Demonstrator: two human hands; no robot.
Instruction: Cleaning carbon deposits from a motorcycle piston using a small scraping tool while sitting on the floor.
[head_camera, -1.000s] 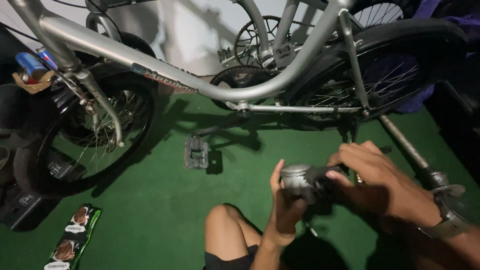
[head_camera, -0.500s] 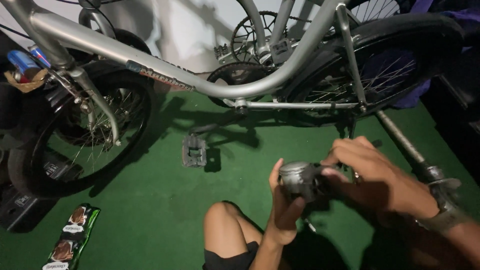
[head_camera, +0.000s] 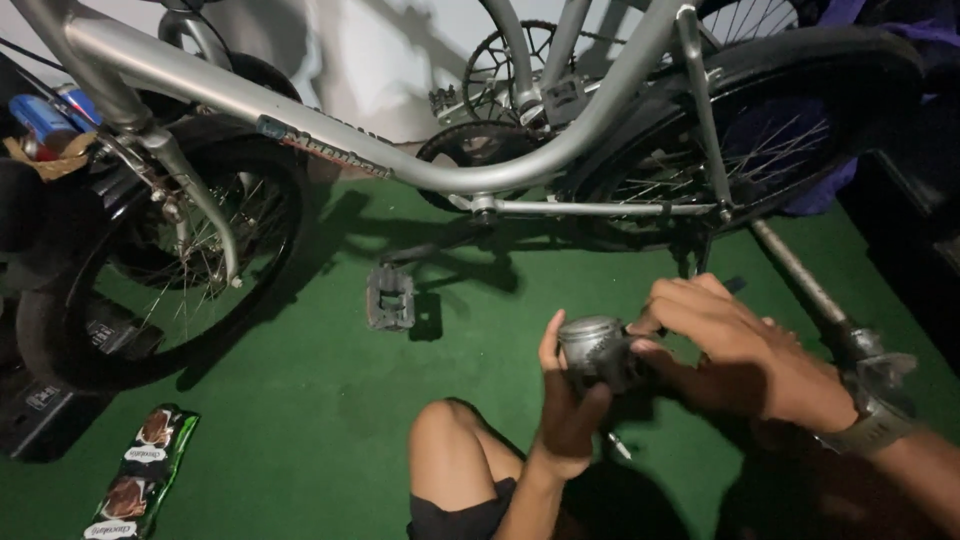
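The left hand cups a small grey metal cylinder from below, fingers closed round it, above the bare knee. The right hand pinches its far end; what lies under those fingers is hidden, perhaps a small tool. Behind stands a silver bicycle on the green floor, wheels cut off.

A round metal part is held between the left hand and right hand. Beyond the hands a bicycle is stood; its pedal lies left of them, a snack packet far left on the floor.
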